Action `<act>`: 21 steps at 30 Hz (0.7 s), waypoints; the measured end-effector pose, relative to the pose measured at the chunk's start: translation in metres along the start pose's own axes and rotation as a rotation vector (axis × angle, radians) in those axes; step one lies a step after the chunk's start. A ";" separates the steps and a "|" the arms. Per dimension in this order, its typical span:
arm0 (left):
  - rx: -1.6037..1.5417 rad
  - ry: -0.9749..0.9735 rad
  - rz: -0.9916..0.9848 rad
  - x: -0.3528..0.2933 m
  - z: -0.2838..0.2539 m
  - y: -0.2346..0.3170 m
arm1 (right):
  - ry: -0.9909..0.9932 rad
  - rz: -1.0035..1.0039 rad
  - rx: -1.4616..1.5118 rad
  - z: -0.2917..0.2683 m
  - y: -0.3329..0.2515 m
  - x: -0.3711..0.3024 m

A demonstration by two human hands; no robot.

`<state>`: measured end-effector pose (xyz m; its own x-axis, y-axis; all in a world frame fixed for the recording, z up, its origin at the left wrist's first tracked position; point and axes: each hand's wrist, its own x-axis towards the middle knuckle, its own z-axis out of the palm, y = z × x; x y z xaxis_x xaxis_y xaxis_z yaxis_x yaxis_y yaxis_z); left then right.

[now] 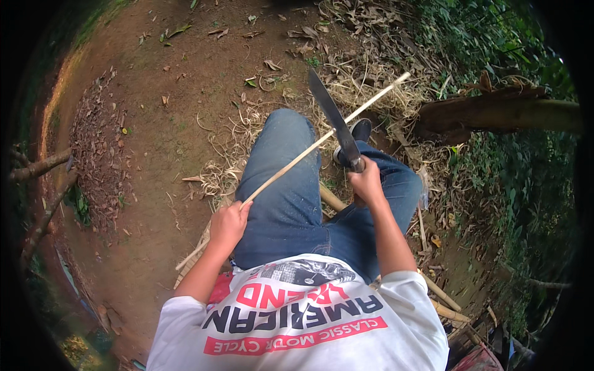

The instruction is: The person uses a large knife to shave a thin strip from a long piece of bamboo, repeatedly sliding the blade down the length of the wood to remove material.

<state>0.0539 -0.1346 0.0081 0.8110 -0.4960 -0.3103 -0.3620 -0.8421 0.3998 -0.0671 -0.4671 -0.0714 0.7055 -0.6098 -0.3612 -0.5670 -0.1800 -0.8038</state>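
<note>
Left hand: fingers clamped around pale stick, at near left.
Right hand: fingers wrapped tightly round machete handle.
Count: one stick, one machete.

Blade is seen as dark grey; handle can maybe be called brown, being mostly covered. Stick is coloured pale cream, tanned toward the near end. Jeans are faded blue, speckled pale. White shirt is printed with black and red lettering, a red band and a grey picture. Black shoe is edged white. Soil is toned reddish brown, shavings straw-yellow.
</note>
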 end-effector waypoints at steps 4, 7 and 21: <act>-0.009 -0.028 -0.019 -0.003 -0.001 -0.005 | -0.130 0.204 0.177 -0.020 -0.041 -0.002; -0.040 -0.013 -0.008 0.000 0.005 -0.008 | 0.007 0.120 0.196 -0.018 -0.032 0.015; -0.055 -0.023 -0.034 0.004 0.005 -0.002 | -0.037 -0.022 0.021 0.008 -0.004 -0.014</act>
<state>0.0557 -0.1360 0.0016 0.8111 -0.4730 -0.3442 -0.3084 -0.8457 0.4354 -0.0712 -0.4520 -0.0669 0.7328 -0.5770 -0.3606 -0.5429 -0.1765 -0.8210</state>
